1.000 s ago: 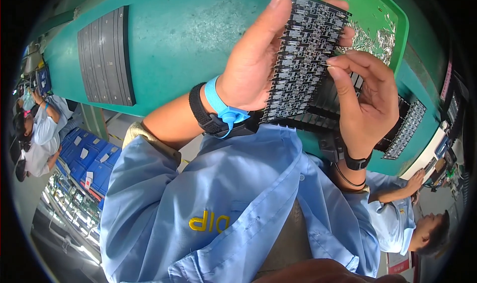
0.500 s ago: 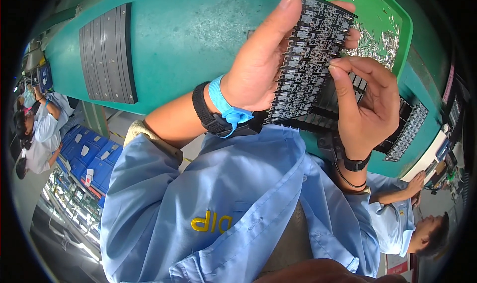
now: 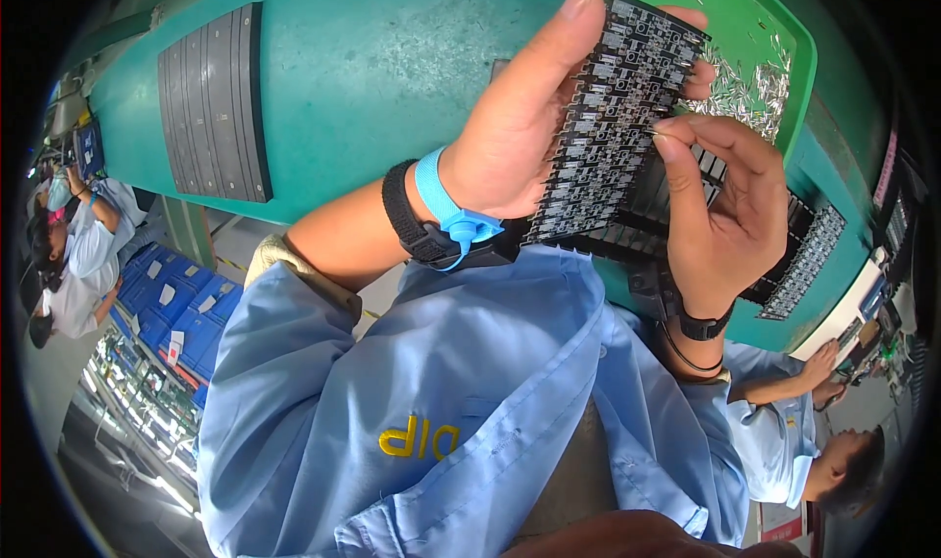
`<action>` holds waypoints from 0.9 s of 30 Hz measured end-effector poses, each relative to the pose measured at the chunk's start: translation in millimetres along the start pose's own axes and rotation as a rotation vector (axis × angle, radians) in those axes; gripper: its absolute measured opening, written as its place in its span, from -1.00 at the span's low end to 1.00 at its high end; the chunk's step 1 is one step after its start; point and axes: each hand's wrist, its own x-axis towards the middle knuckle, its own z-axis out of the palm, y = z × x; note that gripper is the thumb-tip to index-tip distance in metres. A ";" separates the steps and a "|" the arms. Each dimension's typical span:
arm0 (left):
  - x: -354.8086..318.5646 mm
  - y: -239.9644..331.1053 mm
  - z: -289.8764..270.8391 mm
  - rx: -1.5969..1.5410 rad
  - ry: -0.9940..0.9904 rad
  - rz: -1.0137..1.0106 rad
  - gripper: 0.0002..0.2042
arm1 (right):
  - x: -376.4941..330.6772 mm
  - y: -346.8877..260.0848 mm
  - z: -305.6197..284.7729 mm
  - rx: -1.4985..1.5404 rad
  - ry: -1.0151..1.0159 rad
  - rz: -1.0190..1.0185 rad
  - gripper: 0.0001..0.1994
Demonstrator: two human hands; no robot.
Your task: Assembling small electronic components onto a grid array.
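Observation:
My left hand (image 3: 520, 127) grips a black circuit board panel (image 3: 622, 117), thumb along its left edge and fingertips showing past the right edge. The panel is tilted up and covered with rows of small repeated circuits, its long sides notched. At its right edge my right hand (image 3: 730, 191) pinches thumb and forefinger together on a thin metal pin (image 3: 657, 133), which is tiny and only partly visible. Behind the panel stands a green tray (image 3: 806, 78) with many loose silvery metal pins (image 3: 740, 96).
A dark grey slotted plate (image 3: 214, 107) lies on the green table (image 3: 363, 58) at the left. More circuit panels (image 3: 806, 259) lie beyond my right wrist. A co-worker (image 3: 784, 431) sits at the right; other people (image 3: 88, 244) and blue bins (image 3: 176, 298) are at the far left.
The panel and my left hand have shifted very slightly to the right. My right hand's pinch stays at the panel's right edge, almost unmoved.

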 end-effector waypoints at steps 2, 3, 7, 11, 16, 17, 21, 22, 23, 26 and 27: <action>-0.1 -0.1 -0.2 0.022 0.006 0.005 -0.28 | 0.0 -0.2 0.5 0.002 0.004 0.001 -0.75; -0.1 -0.3 -0.5 0.043 0.011 0.009 -0.29 | 0.1 -0.5 0.6 0.005 0.006 -0.001 -0.75; 5.9 -3.9 2.5 0.405 0.191 0.067 -0.32 | -0.1 -1.3 0.5 0.001 0.010 -0.004 -0.75; 6.7 -3.8 2.7 0.566 0.268 0.091 -0.35 | -0.4 -1.2 0.6 -0.018 0.010 -0.008 -0.75; 7.1 -3.6 2.2 0.585 0.270 0.098 -0.36 | -0.5 -1.0 1.3 -0.017 0.019 -0.017 -0.76; 7.1 -3.7 2.5 0.585 0.270 0.098 -0.36 | -0.5 -1.1 1.4 -0.020 0.022 -0.015 -0.76; 7.0 -3.9 3.5 0.613 0.273 0.104 -0.35 | -1.7 -0.3 1.2 -0.026 0.025 -0.006 -0.76; 6.6 -3.7 3.7 0.611 0.273 0.099 -0.35 | -1.8 -0.1 1.2 -0.026 0.025 -0.006 -0.76; 6.4 -3.5 3.8 0.609 0.272 0.094 -0.35 | -2.0 0.0 1.0 -0.029 0.022 -0.005 -0.76; 6.3 -3.5 3.9 0.615 0.273 0.094 -0.35 | -2.3 -0.2 0.7 -0.034 0.016 -0.003 -0.76; 6.6 -3.6 3.9 0.623 0.273 0.097 -0.35 | -2.2 -0.5 0.6 -0.035 0.015 0.002 -0.77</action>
